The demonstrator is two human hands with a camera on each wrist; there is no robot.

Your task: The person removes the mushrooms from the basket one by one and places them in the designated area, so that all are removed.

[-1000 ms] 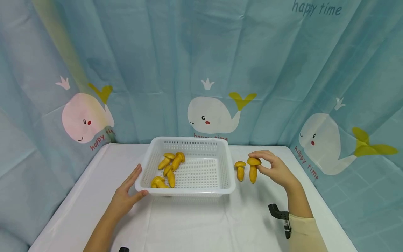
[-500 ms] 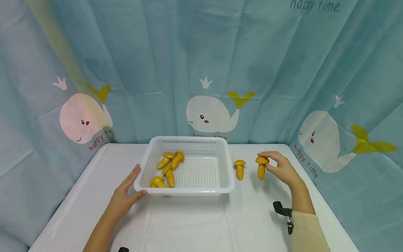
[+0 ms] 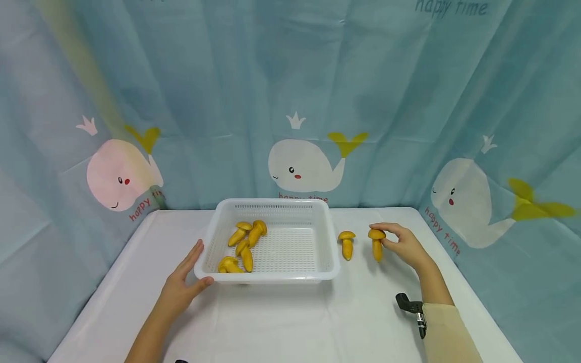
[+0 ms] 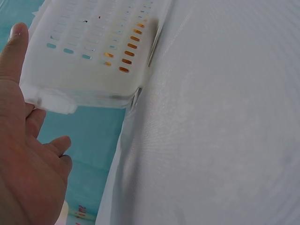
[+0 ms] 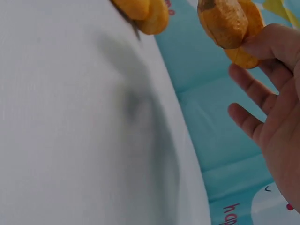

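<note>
Right hand (image 3: 403, 247), pinched mushroom (image 3: 377, 247) moved rightward, farther from basket rim (image 3: 272, 277); possibly airborne.

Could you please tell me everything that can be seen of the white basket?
The white basket is shallow and rectangular with rounded corners, apparently plastic. It has a smooth, broad rim, slotted walls and a floor pierced by a grid of small holes. It stands upright on the white-covered table. Four yellow mushrooms lie in its left part, while its right part is bare. The person's left hand spans its near left corner, thumb at the rim.
</note>
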